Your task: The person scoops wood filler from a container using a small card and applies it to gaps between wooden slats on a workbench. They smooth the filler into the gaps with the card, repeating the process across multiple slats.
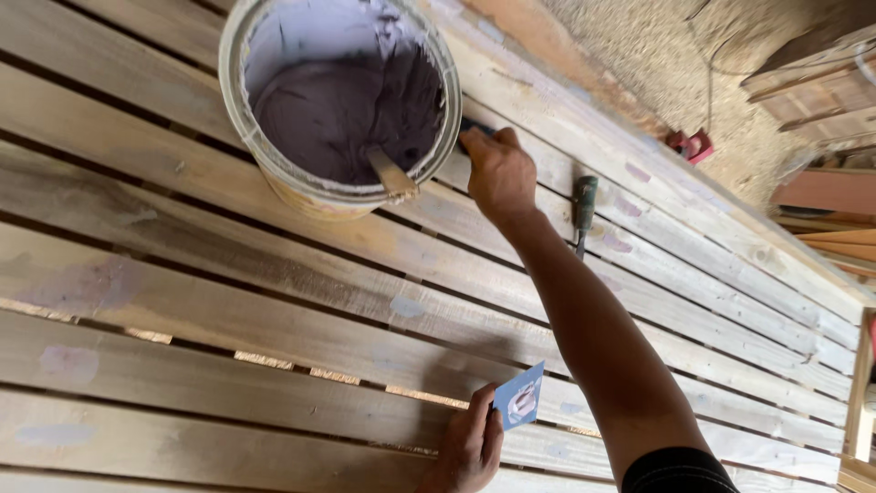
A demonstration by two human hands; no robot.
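Observation:
A round bucket [274, 173] of thick grey-purple putty stands on a slatted wooden panel [228, 301], with a wooden stick [391, 173] leaning in the putty. My right hand [497, 173] reaches up along the slats and is closed on a dark part at the bucket's right side. My left hand [470, 447], at the bottom edge, pinches a small blue square scraper card [518, 398] that has a smear of pale putty on its face. The card is held just above a slat.
A tool with a green handle [584, 203] lies on the slats just right of my right wrist. Patches of purple filler dot the boards. A small red object [691, 144] lies on the sawdust-covered floor [657, 55] beyond the panel. More wooden frames [821, 91] are stacked at the far right.

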